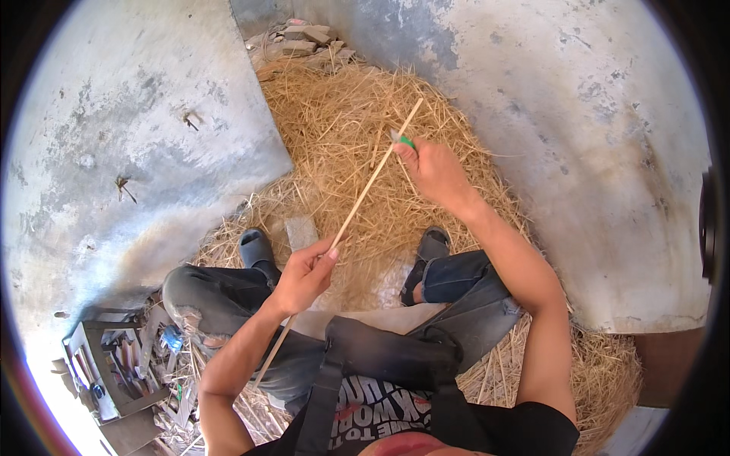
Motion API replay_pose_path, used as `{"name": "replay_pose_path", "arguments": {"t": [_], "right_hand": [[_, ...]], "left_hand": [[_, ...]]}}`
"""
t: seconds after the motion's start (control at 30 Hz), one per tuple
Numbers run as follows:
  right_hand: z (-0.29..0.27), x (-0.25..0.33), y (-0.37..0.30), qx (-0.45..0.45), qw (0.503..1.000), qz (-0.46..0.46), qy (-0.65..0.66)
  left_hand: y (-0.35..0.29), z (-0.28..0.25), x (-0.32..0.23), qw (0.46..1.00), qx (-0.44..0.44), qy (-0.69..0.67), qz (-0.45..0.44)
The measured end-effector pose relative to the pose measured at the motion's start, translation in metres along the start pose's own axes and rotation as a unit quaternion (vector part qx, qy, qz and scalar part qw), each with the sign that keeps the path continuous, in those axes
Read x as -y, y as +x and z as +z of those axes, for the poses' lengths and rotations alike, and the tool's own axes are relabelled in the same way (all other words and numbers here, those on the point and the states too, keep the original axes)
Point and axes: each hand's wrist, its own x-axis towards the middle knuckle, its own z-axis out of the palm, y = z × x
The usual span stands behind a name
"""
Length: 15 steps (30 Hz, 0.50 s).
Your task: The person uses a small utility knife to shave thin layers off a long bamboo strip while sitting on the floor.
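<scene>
A long, thin, pale strip (363, 197), which looks like bamboo or wood, slants from the lower left up to the right across my lap. My left hand (302, 280) is closed around its lower middle, and the tail end runs down past my left thigh. Farther up, my right hand (439, 173) grips a small knife (405, 141) with a green handle. The knife's short blade lies against the strip, a little below its far end. My right fingers mostly hide the handle.
A heap of straw-like shavings (327, 114) covers the floor around my feet. Broken stones (304, 38) lie behind it. Worn grey walls (593, 152) stand on both sides. At the lower left a dark rack (125, 361) holds several tools, near a blue crumpled thing (172, 339).
</scene>
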Motion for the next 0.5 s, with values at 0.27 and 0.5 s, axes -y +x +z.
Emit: {"name": "replay_pose_path", "arguments": {"t": [0.27,0.5], "right_hand": [[0.033,0.036,-0.033,-0.004,0.991,-0.113,-0.067],[-0.064,-0.121,0.021,-0.149,0.968,0.180,-0.091]], "left_hand": [[-0.009,-0.005,0.009,1.000,-0.017,0.008,-0.006],[-0.018,-0.004,0.012,0.999,0.032,0.031,0.006]]}}
